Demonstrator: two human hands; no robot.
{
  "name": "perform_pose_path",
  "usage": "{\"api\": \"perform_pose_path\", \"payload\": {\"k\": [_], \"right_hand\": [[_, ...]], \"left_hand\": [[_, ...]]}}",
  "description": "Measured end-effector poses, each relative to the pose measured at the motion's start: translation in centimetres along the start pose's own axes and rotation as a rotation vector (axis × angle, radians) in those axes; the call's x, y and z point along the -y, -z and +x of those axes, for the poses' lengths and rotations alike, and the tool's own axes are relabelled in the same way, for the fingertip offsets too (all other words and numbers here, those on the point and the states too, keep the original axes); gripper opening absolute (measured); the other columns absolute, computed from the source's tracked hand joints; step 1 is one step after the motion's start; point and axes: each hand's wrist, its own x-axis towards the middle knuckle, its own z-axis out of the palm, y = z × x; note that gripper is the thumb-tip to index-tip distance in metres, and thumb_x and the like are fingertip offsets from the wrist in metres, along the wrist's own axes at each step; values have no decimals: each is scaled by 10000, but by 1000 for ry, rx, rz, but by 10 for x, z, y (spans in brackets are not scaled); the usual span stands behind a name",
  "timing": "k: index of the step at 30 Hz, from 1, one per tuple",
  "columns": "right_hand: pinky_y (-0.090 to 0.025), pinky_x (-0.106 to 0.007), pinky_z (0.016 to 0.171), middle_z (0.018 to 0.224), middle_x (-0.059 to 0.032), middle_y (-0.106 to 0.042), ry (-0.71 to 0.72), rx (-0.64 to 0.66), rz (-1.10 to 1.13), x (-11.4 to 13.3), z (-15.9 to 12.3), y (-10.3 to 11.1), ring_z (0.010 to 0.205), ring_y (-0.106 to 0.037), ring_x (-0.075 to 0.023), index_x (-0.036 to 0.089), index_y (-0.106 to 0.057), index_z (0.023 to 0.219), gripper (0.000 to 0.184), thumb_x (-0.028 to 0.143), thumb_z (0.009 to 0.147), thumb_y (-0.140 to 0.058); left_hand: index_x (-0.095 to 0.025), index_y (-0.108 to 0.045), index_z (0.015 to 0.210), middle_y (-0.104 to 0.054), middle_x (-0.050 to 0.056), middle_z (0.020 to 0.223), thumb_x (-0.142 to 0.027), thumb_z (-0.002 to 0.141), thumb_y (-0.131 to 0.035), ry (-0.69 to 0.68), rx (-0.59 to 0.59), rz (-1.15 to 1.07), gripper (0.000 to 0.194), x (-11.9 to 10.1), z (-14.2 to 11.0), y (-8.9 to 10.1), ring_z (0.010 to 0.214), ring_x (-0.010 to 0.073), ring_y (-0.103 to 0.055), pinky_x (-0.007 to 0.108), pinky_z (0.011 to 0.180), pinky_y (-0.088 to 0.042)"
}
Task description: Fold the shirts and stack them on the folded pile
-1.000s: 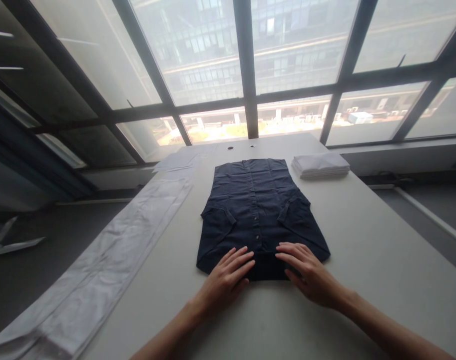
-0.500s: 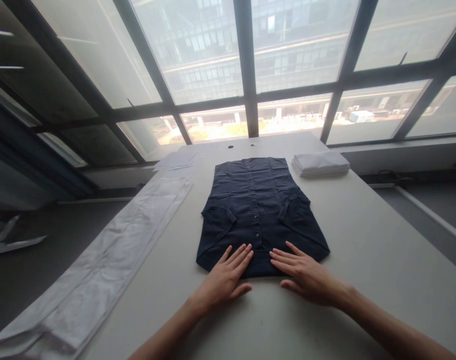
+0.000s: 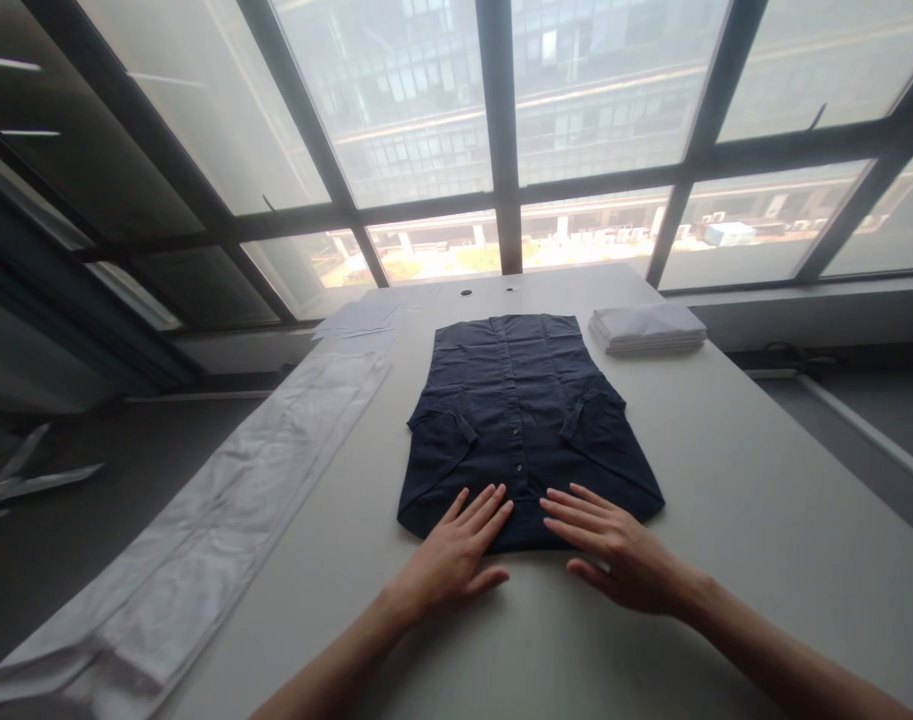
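A dark navy button-up shirt (image 3: pixel 507 400) lies flat on the white table, its button strip running up the middle and its sleeves folded in across the body. At its near end, my left hand (image 3: pixel 460 545) rests with fingers stretched out over the left of the hem. My right hand (image 3: pixel 613 545) lies likewise on the right of the hem, fingers straight and slightly spread. Both thumbs are off the cloth, over the tabletop. Neither hand grips anything.
Along the table's left edge stretches a long white cloth or plastic sheet (image 3: pixel 201 520), with white papers (image 3: pixel 362 318) beyond it. A folded white stack (image 3: pixel 647 328) sits at the back right. The white table (image 3: pixel 733 520) reaches toward large windows (image 3: pixel 591 90).
Hands and shirt keep nearly the same places against each other. The whole view has shifted slightly, with things appearing a little further right.
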Motion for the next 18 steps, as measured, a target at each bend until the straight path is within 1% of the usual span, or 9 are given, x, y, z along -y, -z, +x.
{"api": "perform_pose_path", "payload": {"k": [3,6,10,15,18], "right_hand": [[-293,-487,1222,1562,-102,-430,-11,126,67,6,2,-2,1459,-377,-260,257,-443,1519,609,308,941,-628],[-289,-488,1222,1559,-82,-437,-55,169,91,6,3,-4,1449,-397,-245,280,-444,1517,583,279,955,-603],[-281,-501,1222,1538,-87,-467,-59,152,106,3,3,-4,1431,-426,-241,271,-487,1488,540,264,959,-594],[-281,-499,1224,1464,-93,-558,-42,92,104,3,3,-3,1376,-503,-232,258,-561,1428,473,219,957,-577],[-299,-499,1219,1460,-93,-563,-57,86,77,4,2,-4,1370,-510,-236,249,-566,1421,460,221,962,-565]], "left_hand": [[-282,-43,1625,-148,98,1673,-605,963,-509,7,14,-1,872,-1,0,1,1532,304,-183,529,1238,-132],[-275,-37,1626,-134,100,1674,-604,962,-512,11,33,-2,880,-2,0,2,1536,300,-168,530,1239,-124],[-274,-43,1625,-137,100,1673,-596,963,-515,16,26,-6,874,-2,0,3,1535,297,-171,531,1239,-128],[-280,-70,1625,-155,97,1671,-571,959,-537,8,26,-23,864,-3,0,7,1531,299,-188,530,1237,-147],[-284,-76,1625,-151,88,1673,-560,954,-548,4,32,-33,866,-3,0,9,1532,295,-186,525,1238,-153]]}}
